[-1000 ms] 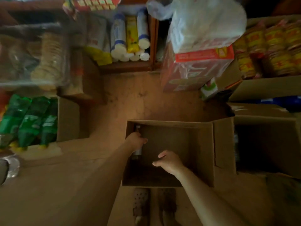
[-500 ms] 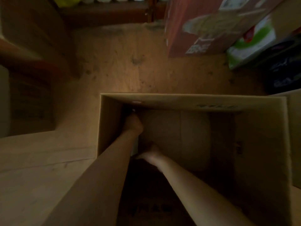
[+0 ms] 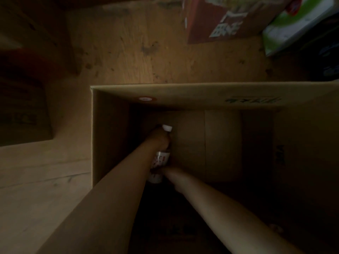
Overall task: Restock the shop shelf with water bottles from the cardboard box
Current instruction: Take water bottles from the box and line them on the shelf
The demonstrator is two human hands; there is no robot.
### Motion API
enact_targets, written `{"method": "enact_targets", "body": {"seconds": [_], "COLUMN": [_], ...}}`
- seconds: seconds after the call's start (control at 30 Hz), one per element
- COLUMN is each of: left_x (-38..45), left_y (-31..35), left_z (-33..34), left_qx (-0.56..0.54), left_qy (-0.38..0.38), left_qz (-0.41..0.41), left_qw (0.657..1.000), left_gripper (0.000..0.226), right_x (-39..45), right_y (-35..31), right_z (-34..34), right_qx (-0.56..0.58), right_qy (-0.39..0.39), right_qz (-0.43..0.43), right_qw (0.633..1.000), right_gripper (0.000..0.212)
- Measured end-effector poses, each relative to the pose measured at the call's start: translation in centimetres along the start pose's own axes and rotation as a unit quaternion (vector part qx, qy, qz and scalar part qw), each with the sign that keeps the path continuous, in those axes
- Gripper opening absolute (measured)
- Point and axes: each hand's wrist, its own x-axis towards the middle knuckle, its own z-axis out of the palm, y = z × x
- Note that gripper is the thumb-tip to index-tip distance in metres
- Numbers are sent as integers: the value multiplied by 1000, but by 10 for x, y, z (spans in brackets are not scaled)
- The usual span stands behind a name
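From where I sit, the brown floor [image 3: 128,48] takes up the top of the view, mottled with dark spots. Next in size is the open cardboard box [image 3: 183,93], filling the frame from the centre out to 3 o'clock and down to 6 o'clock; its far flap carries a small red-and-white round mark and some green print towards 2 o'clock, and its inside is deep in shadow.

Both bare forearms run up from the bottom edge into the box's left part. At 1 o'clock stands a red carton [image 3: 220,17] with white lettering, and just beside it at 2 o'clock a green-and-white package [image 3: 293,28]. At 9 o'clock a dark brown box [image 3: 23,114] sits in shade, too dim to read.

The left hand [image 3: 161,139] is curled round the upper part of a water bottle [image 3: 161,159] near the box's left wall — a firm wrap just under the white cap [image 3: 167,128]. The bottle stands inside the box, its red-and-white label showing below that hand.

The right hand [image 3: 171,174] reaches in just beside the bottle's lower part; its fingers are lost in the dark, so I cannot tell whether it holds anything or hangs loose.
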Motion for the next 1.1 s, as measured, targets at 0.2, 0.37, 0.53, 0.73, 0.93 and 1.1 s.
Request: {"method": "enact_targets", "body": {"seconds": [0.2,0.37,0.53,0.73,0.93,1.1], "left_x": [-67,-149,-238,-356,-488,-590], "left_y": [43,98,159,242,327,386], "left_z": [-24,-47,-90,-155,-187,-189], "left_qx": [-55,-31,-30,-80,-146,-164], "left_qy": [22,32,30,29,-32,-117], "left_qz": [19,88,160,220,272,343], "left_qw": [998,995,986,972,951,917], "left_gripper": [41,52,35,41,18,51], "right_x": [-84,-164,-257,-394,-540,-649], "right_y": [-19,-34,-60,-95,-119,-129], "right_z": [-50,-70,-81,-101,-128,-154], "right_qx": [-39,-61,-47,8,45,99], "right_qy": [25,43,47,60,80,129], "right_qz": [-31,-50,-101,-189,-275,-331], "right_qw": [998,996,993,980,957,929], "right_gripper": [69,76,67,76,71,57]}}
